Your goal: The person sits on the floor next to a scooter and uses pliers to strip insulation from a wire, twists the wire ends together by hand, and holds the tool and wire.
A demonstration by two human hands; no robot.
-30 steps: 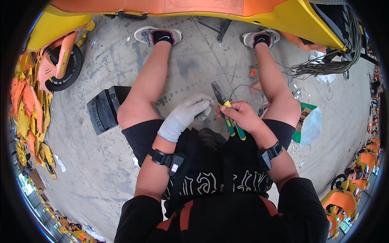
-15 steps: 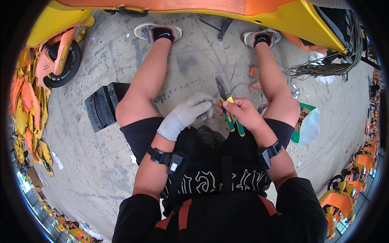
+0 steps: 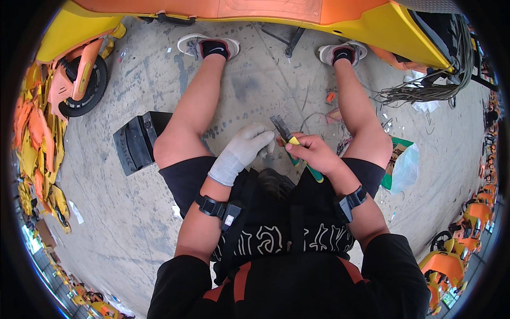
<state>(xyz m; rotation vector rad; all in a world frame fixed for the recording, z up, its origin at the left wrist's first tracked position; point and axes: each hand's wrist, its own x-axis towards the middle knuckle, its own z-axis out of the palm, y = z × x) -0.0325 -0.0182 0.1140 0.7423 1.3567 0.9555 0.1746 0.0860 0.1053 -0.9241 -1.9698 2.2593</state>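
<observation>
My right hand [image 3: 314,151] is wrapped round a pair of pliers [image 3: 292,140] with green and yellow handles. Their dark jaws tilt up and to the left, close to my left fingertips. On my left hand [image 3: 248,143] is a pale grey work glove; its thumb and fingers pinch together on what looks like a thin wire, mostly hidden by the fingers. A thin dark wire [image 3: 313,115] arcs away just beyond my right hand. Both hands are held between my knees, almost touching each other.
A yellow and orange scooter body [image 3: 265,13] spans the far side, its stand [image 3: 291,42] on the floor. A black box [image 3: 139,139] sits by my left knee, a green bag [image 3: 401,165] by my right. Cables [image 3: 425,91] hang at right; body panels [image 3: 40,143] pile up left.
The plier jaws have swung left and down toward my left fingertips, and my right hand has turned with them. My left hand has hardly moved.
</observation>
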